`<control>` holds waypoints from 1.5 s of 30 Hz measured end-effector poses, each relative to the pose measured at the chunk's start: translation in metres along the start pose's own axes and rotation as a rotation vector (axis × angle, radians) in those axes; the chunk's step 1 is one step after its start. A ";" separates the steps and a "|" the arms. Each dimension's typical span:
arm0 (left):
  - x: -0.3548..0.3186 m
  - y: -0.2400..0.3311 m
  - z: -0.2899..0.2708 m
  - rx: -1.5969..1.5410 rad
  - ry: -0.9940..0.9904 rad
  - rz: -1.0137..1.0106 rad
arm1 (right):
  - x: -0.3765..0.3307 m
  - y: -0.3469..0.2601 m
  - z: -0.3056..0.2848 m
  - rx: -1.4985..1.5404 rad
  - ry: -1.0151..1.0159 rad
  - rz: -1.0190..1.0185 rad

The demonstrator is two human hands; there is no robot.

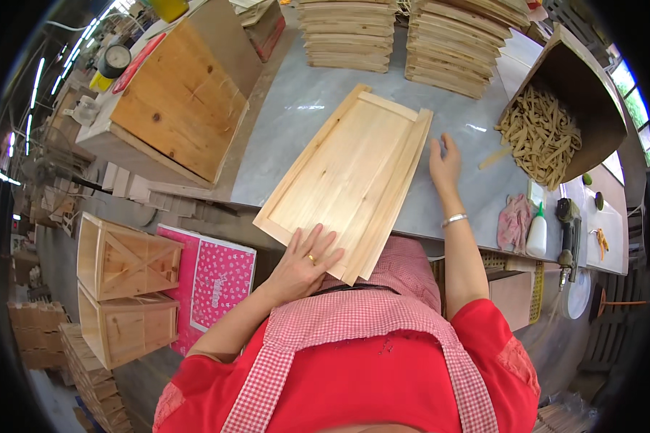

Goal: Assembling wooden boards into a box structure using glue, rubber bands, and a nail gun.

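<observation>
A pale wooden panel (347, 173) with raised strips along its edges lies tilted on the grey tabletop in front of me, its near end over the table edge. My left hand (307, 261) rests on the near left corner of the panel, fingers spread flat, a ring on one finger. Just off the panel's far right side, my right hand (445, 164) is held above the tabletop, thumb and fingers apart, with nothing visible in it. The strip (393, 195) along the right side sticks out past the panel's near end.
Stacks of wooden pieces (451, 43) stand at the back. An open box (607, 108) of thin wood strips (542, 137) is at the right, near a pink cloth (513, 224), a white glue bottle (536, 232) and an air tool (568, 238). A wooden box (177, 101) stands left, wooden bins (133, 260) below.
</observation>
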State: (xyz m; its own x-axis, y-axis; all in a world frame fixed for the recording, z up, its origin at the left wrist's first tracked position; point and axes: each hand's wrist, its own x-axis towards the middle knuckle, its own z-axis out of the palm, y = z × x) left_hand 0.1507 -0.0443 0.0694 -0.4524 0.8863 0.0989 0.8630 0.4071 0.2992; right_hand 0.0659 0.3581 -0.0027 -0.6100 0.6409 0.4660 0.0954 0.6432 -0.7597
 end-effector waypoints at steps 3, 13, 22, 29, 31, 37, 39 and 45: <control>0.003 -0.009 0.019 0.220 0.167 -0.054 | -0.025 0.004 -0.018 -0.048 -0.079 -0.012; 0.039 0.005 -0.033 -0.185 0.582 -0.221 | -0.076 -0.064 -0.044 0.232 -0.108 0.003; 0.064 -0.023 -0.008 -2.209 0.735 -0.861 | -0.031 -0.074 -0.082 0.227 0.052 -0.013; 0.082 -0.038 0.001 -2.175 0.522 -0.980 | 0.005 -0.025 -0.069 -0.006 -0.020 -0.135; 0.089 -0.056 -0.002 -2.169 0.576 -0.914 | 0.033 -0.004 -0.057 -0.061 -0.071 -0.205; 0.065 -0.096 -0.043 -2.147 0.658 -0.864 | 0.059 0.001 -0.089 -0.191 0.010 -0.209; 0.047 -0.104 -0.041 -2.075 0.748 -0.885 | 0.036 0.000 -0.116 -0.315 0.022 -0.222; 0.013 -0.099 -0.034 -2.091 0.825 -0.978 | -0.066 0.057 -0.182 -0.812 0.049 -0.152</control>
State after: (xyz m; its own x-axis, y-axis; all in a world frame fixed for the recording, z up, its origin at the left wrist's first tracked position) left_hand 0.0516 -0.0801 0.0729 -0.8048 0.2340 -0.5455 -0.5527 -0.6304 0.5451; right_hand 0.2550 0.4293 0.0058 -0.6287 0.5280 0.5709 0.5650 0.8146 -0.1312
